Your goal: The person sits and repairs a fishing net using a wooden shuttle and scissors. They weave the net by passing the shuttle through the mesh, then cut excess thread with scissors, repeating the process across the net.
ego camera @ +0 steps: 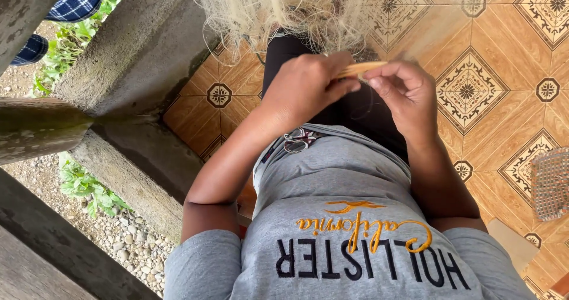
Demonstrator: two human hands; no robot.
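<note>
Patterned floor tiles lying below | left hand, right hand pinching wooden stick in closed grips | pale net hanging just beyond.

Patterned floor tiles, a concrete ledge, scissors, gravel.

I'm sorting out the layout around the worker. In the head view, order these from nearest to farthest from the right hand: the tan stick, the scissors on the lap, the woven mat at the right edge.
From the right hand:
1. Tan stick, pinched at its fingertips, also held by the left hand.
2. Scissors, lower left on the grey shirt.
3. Woven mat, far right on the tiled floor.
</note>
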